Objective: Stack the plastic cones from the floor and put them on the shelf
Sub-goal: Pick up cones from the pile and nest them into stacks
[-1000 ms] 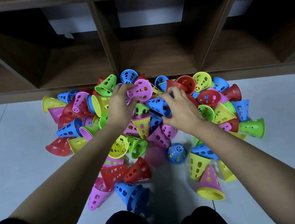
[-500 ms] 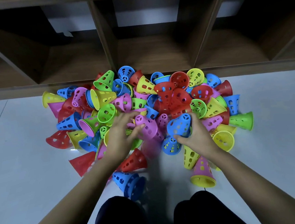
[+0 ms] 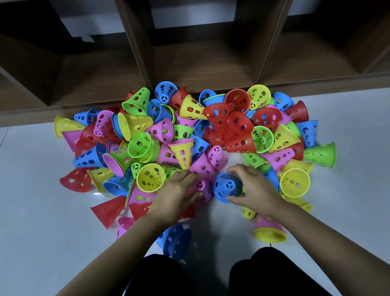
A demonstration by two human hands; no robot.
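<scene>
A heap of perforated plastic cones [image 3: 218, 127] in red, blue, yellow, green and pink lies on the pale floor in front of a dark wooden shelf [image 3: 196, 62]. At the heap's near edge my left hand [image 3: 173, 197] grips a pink cone [image 3: 203, 189], its narrow end pointing right. Close beside it, my right hand [image 3: 255, 187] holds a blue cone [image 3: 227, 187] with its narrow end toward the pink one. The two cones almost touch.
The shelf's lowest compartments stand open behind the heap, split by slanted wooden dividers [image 3: 138, 49]. Loose cones lie near my knees: a blue one [image 3: 176, 240] and a pink-and-yellow one [image 3: 268, 230]. Bare floor [image 3: 31, 233] spreads left and right.
Both hands drew back from the top of the heap toward me, each carrying a cone, pink on the left and blue on the right. The cones now sit low, close together.
</scene>
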